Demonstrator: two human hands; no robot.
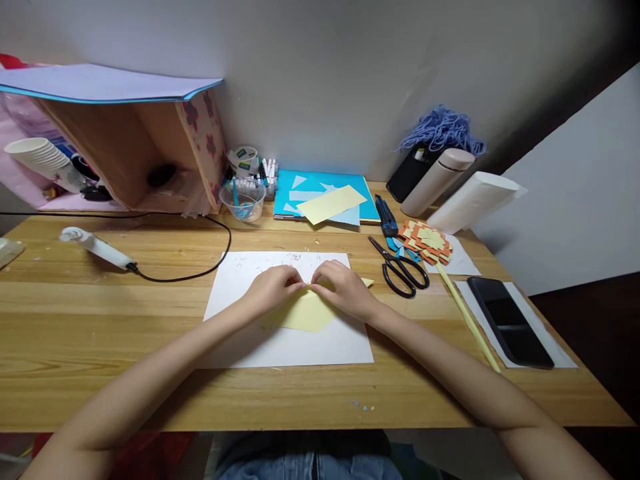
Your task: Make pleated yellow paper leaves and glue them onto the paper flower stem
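Note:
Both hands meet over a pale yellow sheet of paper [307,310], which lies on a larger white sheet [240,347]. My left hand [275,290] pinches the yellow paper's upper edge between thumb and fingers. My right hand [345,287] pinches the same edge just beside it, the fingertips of both hands almost touching. Part of the yellow paper is hidden under the hands, and a pointed corner shows past the right hand. Black-handled scissors [400,267] lie on the table to the right of the white sheet.
A glue gun [97,248] with a black cord lies at left, before an open box [130,147]. Behind the white sheet are a plastic cup [243,200] and a blue book [370,193] with paper pieces. A cutter [387,217], paper flower [427,241] and phone [510,320] lie right.

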